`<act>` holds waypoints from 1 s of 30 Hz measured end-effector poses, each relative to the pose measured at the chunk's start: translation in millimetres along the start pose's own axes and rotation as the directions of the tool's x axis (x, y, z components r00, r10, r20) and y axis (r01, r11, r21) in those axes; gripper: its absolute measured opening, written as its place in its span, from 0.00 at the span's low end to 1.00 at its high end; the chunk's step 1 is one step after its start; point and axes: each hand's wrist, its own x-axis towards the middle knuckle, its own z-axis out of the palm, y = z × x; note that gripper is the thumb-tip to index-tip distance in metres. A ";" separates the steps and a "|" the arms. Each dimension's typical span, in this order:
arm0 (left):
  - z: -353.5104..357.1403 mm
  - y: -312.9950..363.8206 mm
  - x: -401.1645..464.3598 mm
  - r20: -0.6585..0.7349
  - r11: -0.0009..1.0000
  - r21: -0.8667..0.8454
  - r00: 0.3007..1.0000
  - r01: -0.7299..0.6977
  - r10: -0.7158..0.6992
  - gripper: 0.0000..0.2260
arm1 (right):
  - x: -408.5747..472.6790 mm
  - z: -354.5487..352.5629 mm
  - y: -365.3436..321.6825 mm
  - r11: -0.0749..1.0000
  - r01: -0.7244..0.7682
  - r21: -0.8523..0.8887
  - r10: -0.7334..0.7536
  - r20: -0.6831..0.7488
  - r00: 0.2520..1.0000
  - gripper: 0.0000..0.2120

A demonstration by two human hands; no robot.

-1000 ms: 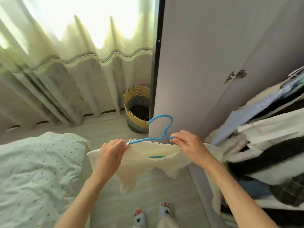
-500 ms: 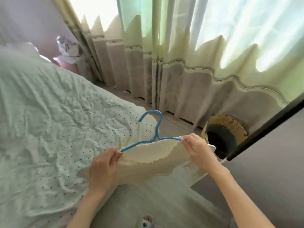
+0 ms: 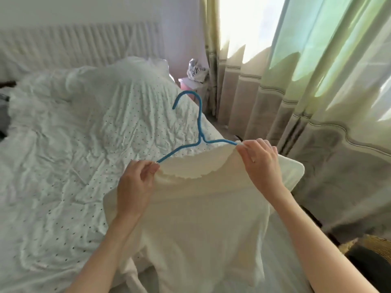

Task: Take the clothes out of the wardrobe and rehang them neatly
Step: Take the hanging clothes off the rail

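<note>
Here both hands (image 3: 135, 185) (image 3: 259, 163) pinch garment (image 3: 203, 218) over bed edge (image 3: 213, 132).

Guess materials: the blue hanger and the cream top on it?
Blue hanger: thin rod bent into hook and arms, probably wire under a matte blue coating; the core is not visible. Cream top: soft, matte fabric, likely a light knit or cotton; it drapes limply and has a scalloped neckline. Weave too blurred to confirm.

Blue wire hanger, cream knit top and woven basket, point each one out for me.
Blue wire hanger (image 3: 200, 121), head view, on its neck.
Cream knit top (image 3: 203, 225), head view, on its front panel.
Woven basket (image 3: 374, 244), head view, on its rim.
</note>
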 end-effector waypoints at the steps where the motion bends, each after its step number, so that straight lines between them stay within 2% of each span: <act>1: 1.1 0.2 16.2 -0.029 1.000 -0.003 1.000 -0.005 0.005 0.10 | 18.0 6.9 -2.1 1.000 0.028 0.005 -0.028 -0.028 0.999 0.15; 4: 10.4 -3.8 63.8 -0.089 1.000 -0.010 0.996 -0.005 0.004 0.09 | 67.4 31.2 -1.9 0.994 0.110 0.003 -0.109 -0.106 0.988 0.15; 8: 38.4 -25.6 121.6 -0.066 0.999 -0.026 0.997 0.031 -0.032 0.08 | 110.9 81.1 13.7 0.988 0.156 -0.019 -0.157 -0.113 0.981 0.15; 17: 111.2 -84.4 242.1 0.030 0.991 0.045 0.991 0.130 -0.131 0.07 | 208.1 198.9 61.3 0.985 0.172 -0.006 -0.172 0.038 0.984 0.15; 25: 202.7 -130.1 370.9 -0.016 0.980 0.115 0.987 0.160 -0.160 0.07 | 329.6 318.4 118.8 0.989 0.142 0.047 -0.147 0.145 0.978 0.12; 30: 282.8 -194.2 429.9 0.048 0.932 0.278 0.966 0.230 -0.253 0.08 | 364.5 420.7 179.0 0.999 0.035 0.039 -0.046 0.336 0.941 0.10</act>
